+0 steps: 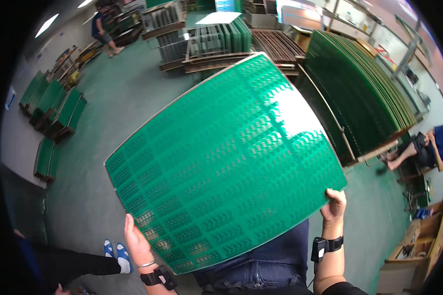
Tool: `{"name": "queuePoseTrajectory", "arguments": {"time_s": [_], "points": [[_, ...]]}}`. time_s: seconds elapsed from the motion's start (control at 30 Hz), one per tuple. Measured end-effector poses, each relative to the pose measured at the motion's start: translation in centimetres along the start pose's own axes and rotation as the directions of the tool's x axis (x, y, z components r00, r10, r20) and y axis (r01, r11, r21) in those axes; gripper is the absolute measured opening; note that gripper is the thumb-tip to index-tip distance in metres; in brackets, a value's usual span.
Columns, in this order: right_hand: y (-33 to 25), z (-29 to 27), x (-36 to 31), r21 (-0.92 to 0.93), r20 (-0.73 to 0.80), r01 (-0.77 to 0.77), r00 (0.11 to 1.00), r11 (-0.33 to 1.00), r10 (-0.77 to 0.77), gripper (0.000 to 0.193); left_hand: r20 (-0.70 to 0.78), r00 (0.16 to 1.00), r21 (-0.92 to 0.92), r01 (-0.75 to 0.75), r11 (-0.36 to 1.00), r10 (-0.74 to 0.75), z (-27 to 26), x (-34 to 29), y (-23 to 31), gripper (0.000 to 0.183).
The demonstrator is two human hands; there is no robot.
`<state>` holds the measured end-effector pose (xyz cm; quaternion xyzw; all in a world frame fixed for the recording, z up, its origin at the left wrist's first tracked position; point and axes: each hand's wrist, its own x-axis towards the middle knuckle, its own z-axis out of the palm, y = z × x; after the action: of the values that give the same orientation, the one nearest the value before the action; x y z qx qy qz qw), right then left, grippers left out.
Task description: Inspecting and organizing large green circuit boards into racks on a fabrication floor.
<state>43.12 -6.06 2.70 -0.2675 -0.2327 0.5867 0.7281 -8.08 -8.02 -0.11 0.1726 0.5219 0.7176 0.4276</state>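
A large green circuit board panel [206, 162], patterned with rows of small pads, is held tilted in front of my body. Bright light glares off its upper right part. My left hand [137, 241] grips its lower left edge, the thumb along the side and the other fingers hidden beneath. At the right corner, my right hand [333, 204] is closed on the edge with its thumb on top. Both wrists carry a black strap with a small device.
A rack of upright green panels [359, 93] stands close at the right; further racks [221, 37] stand ahead. Green panel stacks [54, 108] line the left wall. A person [103, 29] stands far left, another [435, 147] sits at right, and someone's legs [79, 258] are near lower left.
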Motion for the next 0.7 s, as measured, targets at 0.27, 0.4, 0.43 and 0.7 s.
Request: {"name": "queuePoseTrajectory", "arguments": {"time_s": [0.27,0.4,0.43,0.7], "points": [[0.1,1.5,-1.7,-0.025,-0.038,-0.094,0.995,0.995,0.093,0.053,0.011,1.000,0.103,-0.021,0.994,0.020,-3.4,0.8,0.0,0.023],[-0.1,1.7,-1.9,-0.023,-0.040,-0.099,0.994,0.995,0.098,0.051,-0.018,0.999,0.134,-0.047,0.990,0.050,-3.9,1.0,-0.2,0.023],[-0.2,1.8,-1.9,-0.022,-0.049,-0.095,0.994,0.995,0.094,0.051,-0.011,0.999,0.139,-0.042,0.989,0.044,-3.6,1.1,-0.2,0.023],[-1.3,2.3,0.1,-0.074,0.035,-0.017,0.999,0.997,0.019,0.051,0.024,0.991,0.108,-0.133,0.985,0.131,-1.4,-1.1,1.4,0.031]]}}
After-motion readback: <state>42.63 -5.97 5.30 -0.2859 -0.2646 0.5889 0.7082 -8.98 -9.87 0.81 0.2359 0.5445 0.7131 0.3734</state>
